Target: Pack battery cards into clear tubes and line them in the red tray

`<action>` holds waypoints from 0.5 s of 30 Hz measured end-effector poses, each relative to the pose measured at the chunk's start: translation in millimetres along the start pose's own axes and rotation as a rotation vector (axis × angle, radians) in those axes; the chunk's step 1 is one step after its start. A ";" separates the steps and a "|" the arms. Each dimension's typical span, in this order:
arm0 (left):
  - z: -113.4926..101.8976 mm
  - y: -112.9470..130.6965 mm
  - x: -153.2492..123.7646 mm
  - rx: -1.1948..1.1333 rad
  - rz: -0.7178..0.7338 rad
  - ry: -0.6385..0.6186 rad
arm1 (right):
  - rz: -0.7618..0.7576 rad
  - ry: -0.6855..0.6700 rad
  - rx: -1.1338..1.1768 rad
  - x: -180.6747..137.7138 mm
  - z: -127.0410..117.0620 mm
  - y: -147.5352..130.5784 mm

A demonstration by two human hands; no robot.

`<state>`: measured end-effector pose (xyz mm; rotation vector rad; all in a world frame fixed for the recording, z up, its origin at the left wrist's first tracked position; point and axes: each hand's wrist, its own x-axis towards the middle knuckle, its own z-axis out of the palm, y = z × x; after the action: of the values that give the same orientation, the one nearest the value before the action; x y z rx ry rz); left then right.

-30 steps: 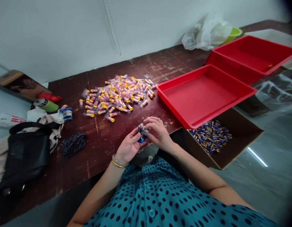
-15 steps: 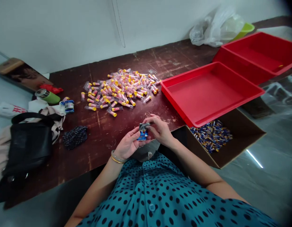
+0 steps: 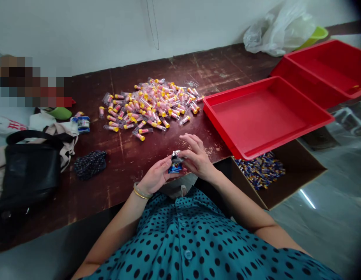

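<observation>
A small shiny blue packet (image 3: 175, 167) with a silver and dark upper end is held above the table's front edge. My left hand (image 3: 155, 175) grips it between thumb and fingers, with the fingers partly behind it. On the packet's other side is my right hand (image 3: 198, 157); its upper fingers are stretched out and apart, and one fingertip lies against the packet's upper end. What the packet contains is hidden. Beyond my hands lies a heap of clear tubes with yellow caps and pink contents (image 3: 151, 103).
A red tray (image 3: 262, 120) stands at the right, overhanging a cardboard box (image 3: 300, 171) with many small blue-and-yellow pieces. Another red container (image 3: 323, 74) sits behind. On the left lie a black bag (image 3: 31, 167), a dark patterned cloth (image 3: 90, 165) and another blue packet (image 3: 83, 124).
My right hand has let go of the packet's upper end, and its fingers have spread. That end now stands up, showing silver. The view has shifted slightly.
</observation>
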<state>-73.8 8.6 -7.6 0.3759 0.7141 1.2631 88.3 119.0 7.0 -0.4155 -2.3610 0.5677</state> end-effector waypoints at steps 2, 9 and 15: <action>1.4 0.2 1.8 0.026 0.036 0.094 | -0.007 -0.048 -0.025 2.6 0.3 2.0; 8.8 -5.6 11.7 -0.084 0.140 0.356 | 0.053 0.047 -0.037 -3.3 25.6 2.9; -12.3 -9.9 17.7 -0.122 0.188 0.596 | -0.130 0.064 0.047 -15.4 48.3 -10.1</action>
<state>-72.6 21.1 -27.7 -0.0471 1.1146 1.6102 65.7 89.8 -29.3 -0.2530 -2.2893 0.5391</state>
